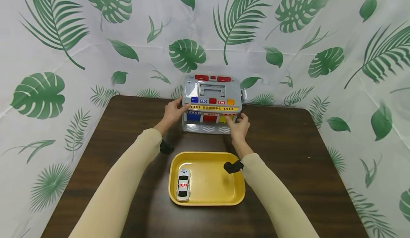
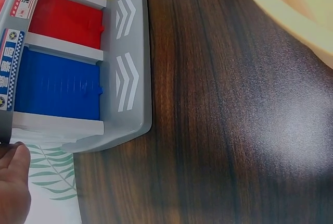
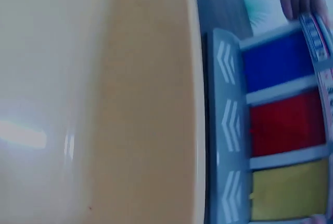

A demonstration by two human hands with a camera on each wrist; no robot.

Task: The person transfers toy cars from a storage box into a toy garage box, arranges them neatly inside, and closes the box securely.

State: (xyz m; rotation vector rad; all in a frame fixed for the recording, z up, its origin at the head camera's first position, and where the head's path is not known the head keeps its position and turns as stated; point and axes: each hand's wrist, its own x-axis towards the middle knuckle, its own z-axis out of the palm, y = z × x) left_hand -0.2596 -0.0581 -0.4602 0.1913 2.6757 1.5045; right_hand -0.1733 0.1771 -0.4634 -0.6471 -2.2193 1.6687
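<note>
Near the far edge of the surface [image 1: 282, 142], left hand [image 1: 173, 111] grips toy garage [image 1: 211, 105] by its left side, right hand [image 1: 239, 127] by its right front corner; uneven pulling could skew it into the tray [image 1: 211, 181].

The long sleeves [image 1: 123, 190] are plain pale yellow, with a small black device [image 1: 233, 167] at each cuff [image 1: 154, 135].

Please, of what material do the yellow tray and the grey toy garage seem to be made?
Yellow tray: probably glossy plastic, judging by bright reflections and rounded corners.
Grey toy garage: likely hard, shiny plastic; its top catches glare.
</note>
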